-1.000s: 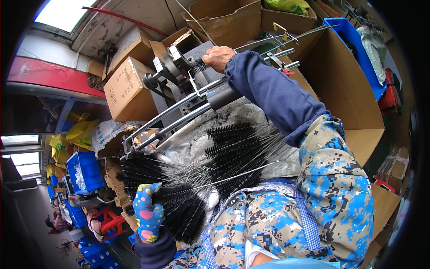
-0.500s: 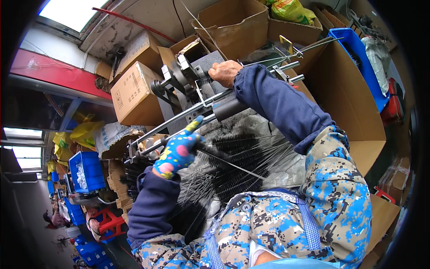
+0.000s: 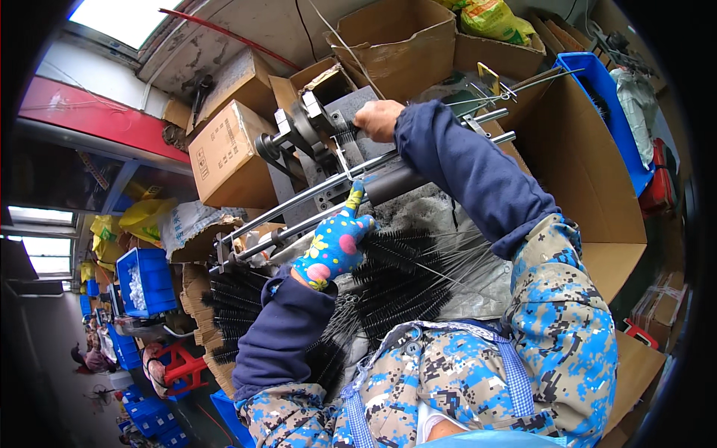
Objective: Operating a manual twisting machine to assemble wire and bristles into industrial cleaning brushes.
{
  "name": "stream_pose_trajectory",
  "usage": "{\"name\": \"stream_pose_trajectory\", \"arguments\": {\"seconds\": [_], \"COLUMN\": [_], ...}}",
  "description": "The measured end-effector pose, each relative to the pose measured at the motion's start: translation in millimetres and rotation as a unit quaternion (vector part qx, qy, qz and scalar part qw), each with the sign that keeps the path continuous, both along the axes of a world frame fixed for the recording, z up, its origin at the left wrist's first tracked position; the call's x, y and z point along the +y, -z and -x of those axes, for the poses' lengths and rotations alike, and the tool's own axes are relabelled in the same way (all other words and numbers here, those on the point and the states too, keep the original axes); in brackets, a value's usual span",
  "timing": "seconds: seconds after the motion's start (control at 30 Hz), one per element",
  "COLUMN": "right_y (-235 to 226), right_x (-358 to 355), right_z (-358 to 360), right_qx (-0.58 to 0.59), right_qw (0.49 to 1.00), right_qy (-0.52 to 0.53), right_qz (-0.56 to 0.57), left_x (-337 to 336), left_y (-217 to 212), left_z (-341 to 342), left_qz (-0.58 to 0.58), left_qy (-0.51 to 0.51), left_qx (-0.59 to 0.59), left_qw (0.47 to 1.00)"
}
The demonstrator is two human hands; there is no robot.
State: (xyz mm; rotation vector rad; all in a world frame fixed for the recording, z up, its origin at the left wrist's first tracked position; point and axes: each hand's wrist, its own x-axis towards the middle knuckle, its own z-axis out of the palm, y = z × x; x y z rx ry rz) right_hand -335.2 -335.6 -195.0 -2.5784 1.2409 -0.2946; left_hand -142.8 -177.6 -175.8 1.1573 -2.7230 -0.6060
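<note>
My left hand (image 3: pixel 332 246), in a blue glove with coloured dots, reaches to the metal rails of a bench machine (image 3: pixel 317 198). Its index finger points out to the rail, while the other fingers curl around a thin-stemmed black bristle brush (image 3: pixel 407 254). My bare right hand (image 3: pixel 379 119) is closed at the machine's grey plate, beside a short dark bristled piece (image 3: pixel 346 137); what its fingers hold is hidden. Below the rails lies a pile of black brushes (image 3: pixel 388 299) with long wire stems, close to my lap.
Cardboard boxes (image 3: pixel 231 153) stand behind the machine, and a large open carton (image 3: pixel 575 157) is at the right. A blue crate (image 3: pixel 620 123) sits beyond it. Thin rods (image 3: pixel 515 86) stick out past my right arm. Blue bins (image 3: pixel 146 280) and a red stool (image 3: pixel 183 367) are at the left.
My left hand has moved right and slightly up with the brush, its fingertip now at the rail near the fixture. My right hand stays closed at the grey plate.
</note>
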Motion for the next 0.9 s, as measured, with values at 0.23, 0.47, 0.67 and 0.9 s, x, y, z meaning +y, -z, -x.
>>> {"name": "stream_pose_trajectory", "arguments": {"seconds": [0.23, 0.47, 0.67, 0.9], "right_y": [15, 3, 1, 8], "right_x": [-3, 10, 54, 55], "right_z": [-4, 4, 75, 54], "right_qx": [0.065, 0.150, 0.074, 0.048], "right_qw": [0.992, 0.984, 0.971, 0.973], "right_qy": [-0.002, 0.042, 0.216, 0.221], "right_qz": [0.111, 0.091, 0.073, 0.036], "left_x": [3, 23, 90, 118], "left_y": [2, -28, -102, -103], "left_z": [3, -25, -92, -83], "left_qz": [-0.018, 0.090, 0.104, 0.100], "left_qy": [-0.019, 0.004, -0.111, -0.147], "left_qx": [0.035, 0.013, 0.019, 0.057], "left_qw": [0.999, 0.996, 0.988, 0.982]}}
